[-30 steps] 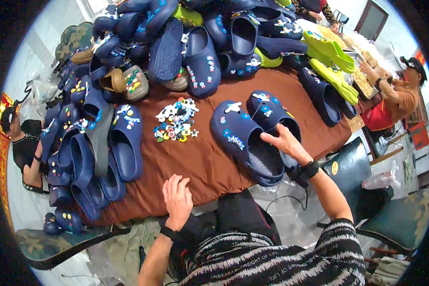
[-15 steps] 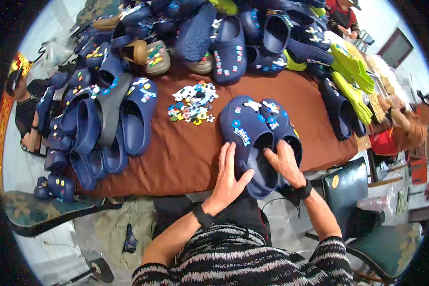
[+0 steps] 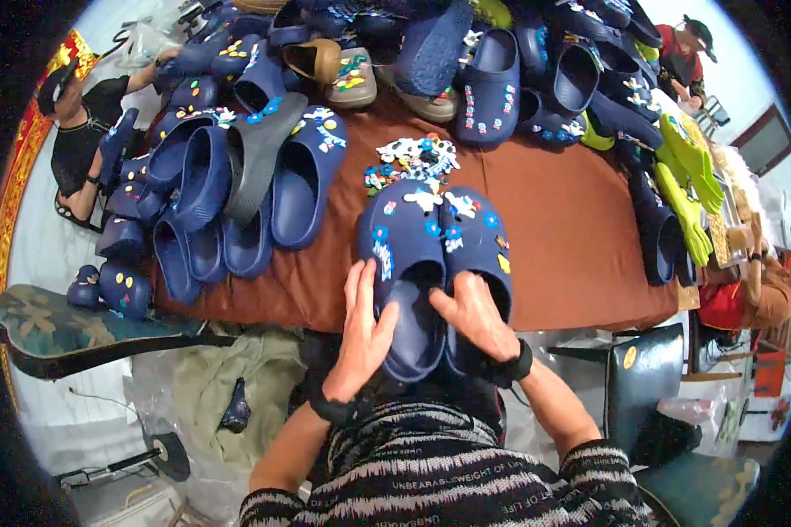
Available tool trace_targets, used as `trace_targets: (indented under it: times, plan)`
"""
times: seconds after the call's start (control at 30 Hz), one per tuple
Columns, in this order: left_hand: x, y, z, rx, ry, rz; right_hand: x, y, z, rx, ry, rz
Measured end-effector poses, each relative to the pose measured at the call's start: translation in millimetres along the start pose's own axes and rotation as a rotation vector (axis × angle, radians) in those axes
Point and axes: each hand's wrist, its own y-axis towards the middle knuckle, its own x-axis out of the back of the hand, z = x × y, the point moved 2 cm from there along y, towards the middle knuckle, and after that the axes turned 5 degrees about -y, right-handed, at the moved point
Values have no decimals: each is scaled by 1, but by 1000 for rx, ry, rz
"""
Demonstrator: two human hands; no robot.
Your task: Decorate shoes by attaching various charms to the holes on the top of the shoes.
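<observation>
Two navy clogs stand side by side at the near edge of the cloth, toes pointing away from me. Both the left clog (image 3: 404, 235) and the right clog (image 3: 477, 241) carry white, blue and yellow charms on top. My left hand (image 3: 360, 334) grips the left clog's outer side, fingers outside and thumb at the opening's rim. With my right hand (image 3: 483, 323) I hold the adjoining walls of the pair, thumb over the left opening and fingers reaching into the right one; those fingertips are partly hidden. Just beyond the toes lies a pile of loose charms (image 3: 422, 158).
A brown cloth (image 3: 562, 237) covers the table. Navy clogs (image 3: 204, 180) crowd its left side, and more fill the back. Lime-green clogs (image 3: 681, 211) line the right edge. Chairs (image 3: 646, 378) flank me. Other people (image 3: 83, 132) are at the far left and right.
The pair of clogs has shifted left in view and now sits straighter and closer together. Both hands moved with it, keeping their hold. The whole view has turned slightly.
</observation>
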Motion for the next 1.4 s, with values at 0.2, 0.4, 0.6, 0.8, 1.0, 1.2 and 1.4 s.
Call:
trace_targets:
  times: [0.2, 0.4, 0.6, 0.8, 1.0, 1.2, 1.4]
  plan:
    - [2, 25, 8, -32, -30, -56, -2, 24, -3, 125, -52, -67]
    - [31, -8, 24, 42, -17, -98, -4, 10, 33, -109, 171, 111]
    - [35, -21, 29, 157, 9, -125, -9, 8, 22, -220, 463, 316]
    - [40, -18, -21, -67, 173, -232, -13, -6, 15, -90, 478, 213]
    - [18, -19, -28, 68, 7, -108, 30, -16, 29, -23, 502, 373]
    - [2, -2, -26, -40, 349, 110, 82, 45, 1, 11, 293, 73]
    - [4, 39, -20, 254, 364, 484, 48, 125, -19, 210, 32, 49]
